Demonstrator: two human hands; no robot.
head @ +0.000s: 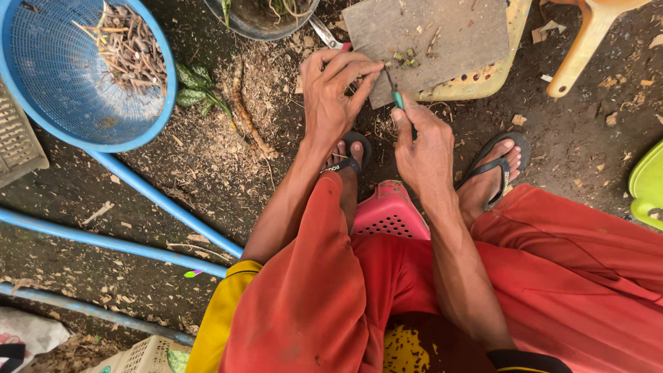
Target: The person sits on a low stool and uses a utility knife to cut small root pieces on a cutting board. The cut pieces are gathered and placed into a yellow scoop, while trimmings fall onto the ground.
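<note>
Big blue basket [48, 76] of cut sticks [131, 48] sits off to the left on the dirt, and a grey wooden board [442, 31] lies on a yellow crate [483, 83] just ahead of the feet. Left hand [331, 97] pinches a thin stem at the board's near edge. Right hand [425, 148] is wrapped round a little green-handled knife [396, 93], blade meeting that stem.

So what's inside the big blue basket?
The blue basket holds a heap of thin brown sticks piled toward its right side; the rest shows bare mesh. Anything beneath the heap is covered, and the basket's top runs out of view.
</note>
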